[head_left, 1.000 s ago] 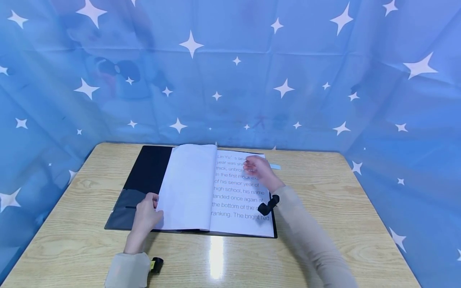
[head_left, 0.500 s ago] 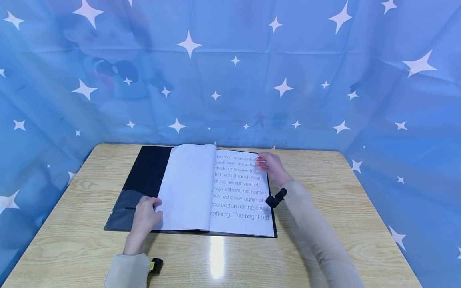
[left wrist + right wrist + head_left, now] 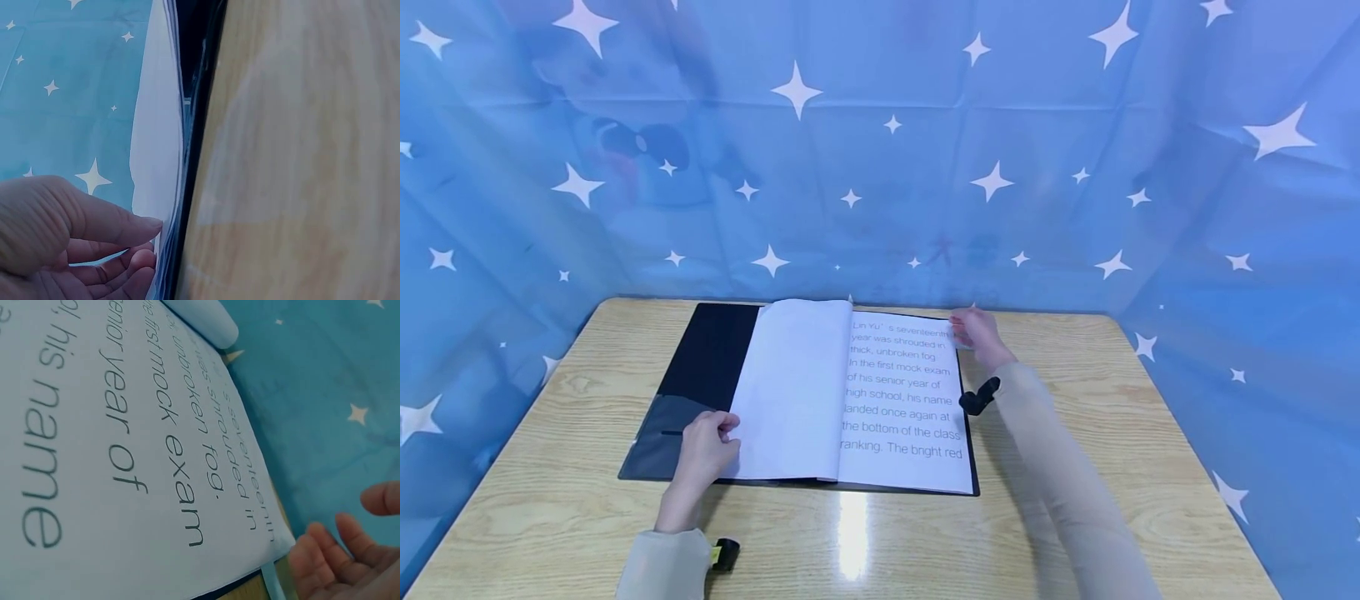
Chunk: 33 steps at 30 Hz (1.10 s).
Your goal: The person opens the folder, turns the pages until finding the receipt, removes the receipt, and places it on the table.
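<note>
An open black folder lies on the table with white pages in it. The right-hand page carries large print; the left-hand page looks blank. My left hand is at the outer edge of the left pages and pinches them, thumb on top and fingers curled at the edge, as the left wrist view shows. My right hand is by the top right corner of the printed page, fingers loosely bent and thumb apart, holding nothing. A pale blue strip sticks out from under that page, beside the right fingertips.
The wooden table runs around the folder on all sides. A blue star-patterned curtain hangs behind the table and down its sides. In the folder's lower left there is a grey pocket with a dark slit.
My right hand has moved right, from over the printed page's upper lines to beyond its top right corner, uncovering the text. The left hand has stayed at the page edge.
</note>
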{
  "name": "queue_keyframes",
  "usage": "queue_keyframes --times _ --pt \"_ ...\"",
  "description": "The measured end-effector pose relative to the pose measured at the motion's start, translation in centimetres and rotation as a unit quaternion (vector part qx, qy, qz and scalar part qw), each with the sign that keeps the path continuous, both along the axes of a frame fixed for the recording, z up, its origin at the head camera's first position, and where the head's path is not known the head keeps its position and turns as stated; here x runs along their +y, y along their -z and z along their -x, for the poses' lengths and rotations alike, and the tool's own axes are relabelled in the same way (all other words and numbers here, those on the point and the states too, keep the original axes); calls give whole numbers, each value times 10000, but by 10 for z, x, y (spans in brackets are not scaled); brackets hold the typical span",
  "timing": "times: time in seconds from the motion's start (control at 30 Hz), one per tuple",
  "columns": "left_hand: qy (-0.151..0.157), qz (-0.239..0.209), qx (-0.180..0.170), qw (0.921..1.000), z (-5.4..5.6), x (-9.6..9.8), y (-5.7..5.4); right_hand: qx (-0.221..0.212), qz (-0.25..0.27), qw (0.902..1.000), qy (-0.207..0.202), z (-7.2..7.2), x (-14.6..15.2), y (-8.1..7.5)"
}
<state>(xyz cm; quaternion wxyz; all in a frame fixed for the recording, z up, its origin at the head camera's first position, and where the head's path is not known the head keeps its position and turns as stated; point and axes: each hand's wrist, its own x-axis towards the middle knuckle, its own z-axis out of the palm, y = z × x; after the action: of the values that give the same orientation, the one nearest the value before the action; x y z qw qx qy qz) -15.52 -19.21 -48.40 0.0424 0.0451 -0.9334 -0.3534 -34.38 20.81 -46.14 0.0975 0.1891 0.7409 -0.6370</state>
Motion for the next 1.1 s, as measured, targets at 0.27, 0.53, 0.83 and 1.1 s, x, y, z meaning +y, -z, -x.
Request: queue_keyframes --times 0.27,0.53,0.83,1.1 --pt "0 -78 -19 10000 0 -1 0 -109 -229 9997 25 8 -2 1" --pt "-26 -136 -161 9998 -1 0 -2 -296 -403 9987 -1 13 -4 1" --pt "-39 -128 -160 9998 -1 0 -2 -256 -502 9984 -90 14 -6 -1" --pt "-30 -142 -157 9998 -1 -1 -1 -323 -822 9961 -66 15 -8 1"
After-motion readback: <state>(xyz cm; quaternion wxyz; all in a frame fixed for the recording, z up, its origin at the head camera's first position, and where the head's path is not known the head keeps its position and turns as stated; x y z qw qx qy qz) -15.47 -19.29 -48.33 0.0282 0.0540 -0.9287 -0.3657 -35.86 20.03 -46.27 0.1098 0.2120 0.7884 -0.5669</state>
